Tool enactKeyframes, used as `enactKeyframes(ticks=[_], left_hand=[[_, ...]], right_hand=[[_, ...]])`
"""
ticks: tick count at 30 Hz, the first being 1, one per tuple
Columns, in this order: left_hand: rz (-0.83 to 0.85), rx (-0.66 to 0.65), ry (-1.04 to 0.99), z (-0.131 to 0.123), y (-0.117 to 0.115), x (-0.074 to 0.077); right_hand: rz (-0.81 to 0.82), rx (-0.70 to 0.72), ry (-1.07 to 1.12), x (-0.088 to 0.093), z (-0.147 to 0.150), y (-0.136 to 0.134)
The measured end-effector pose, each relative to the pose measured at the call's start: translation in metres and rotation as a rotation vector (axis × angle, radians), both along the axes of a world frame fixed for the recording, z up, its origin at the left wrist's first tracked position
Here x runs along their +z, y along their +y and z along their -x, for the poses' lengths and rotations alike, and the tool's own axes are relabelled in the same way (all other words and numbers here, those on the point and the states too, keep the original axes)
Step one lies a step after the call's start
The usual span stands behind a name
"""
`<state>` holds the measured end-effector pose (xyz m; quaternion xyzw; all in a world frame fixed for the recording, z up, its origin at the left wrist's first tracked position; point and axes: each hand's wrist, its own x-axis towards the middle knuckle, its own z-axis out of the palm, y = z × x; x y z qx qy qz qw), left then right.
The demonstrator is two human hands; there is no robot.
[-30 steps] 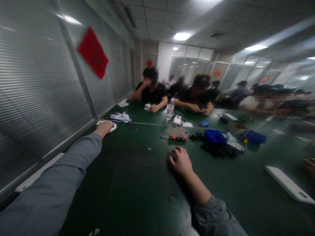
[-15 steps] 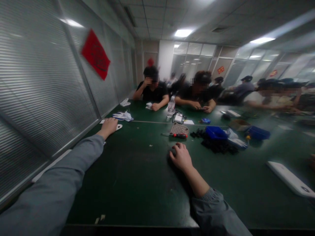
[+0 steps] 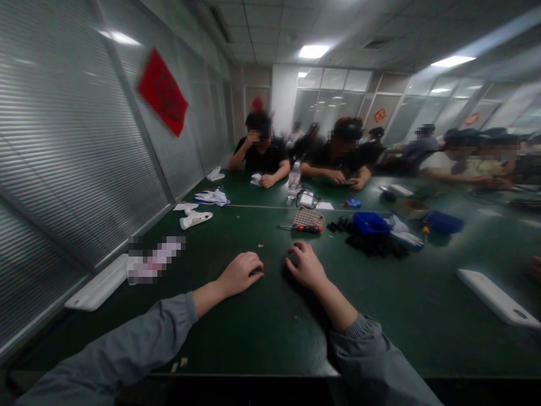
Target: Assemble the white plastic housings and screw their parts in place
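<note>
My left hand rests on the green table with its fingers loosely bent and a gap at the thumb; nothing shows in it. To its right, my right hand lies palm down, fingers apart and slightly curved, holding nothing that I can see. Beyond the right hand, a screwdriver with a red and black handle lies against a beige grid-like tray. A white curved piece with small holes lies farther off, up and left of my left hand.
White-and-blue gloves lie at the far left. A blue bin stands among black pieces. Long white objects lie at left and right. A water bottle stands near two people seated opposite.
My left hand has left the white curved piece at the far left and come back toward me and right, beside the right hand. My right hand stays nearly in place.
</note>
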<state>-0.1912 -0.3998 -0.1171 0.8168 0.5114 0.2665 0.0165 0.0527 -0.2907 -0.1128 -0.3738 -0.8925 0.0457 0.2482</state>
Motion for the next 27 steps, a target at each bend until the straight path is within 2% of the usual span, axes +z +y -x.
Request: enactKeyframes(ticks=[8, 13, 19, 27], left_hand=[[-0.002, 0.066, -0.055, 0.007, 0.004, 0.002], [0.004, 0.072, -0.057, 0.002, 0.001, 0.003], [0.016, 0.040, -0.008, -0.007, -0.002, 0.004], [0.049, 0.015, 0.037, -0.011, -0.007, 0.009]], right_hand=[[0.084, 0.295, 0.082, 0.006, 0.013, -0.020], [0.099, 0.436, 0.097, 0.012, 0.022, -0.034], [0.101, 0.485, 0.102, 0.011, 0.031, -0.043], [0.028, 0.506, 0.033, 0.006, 0.034, -0.041]])
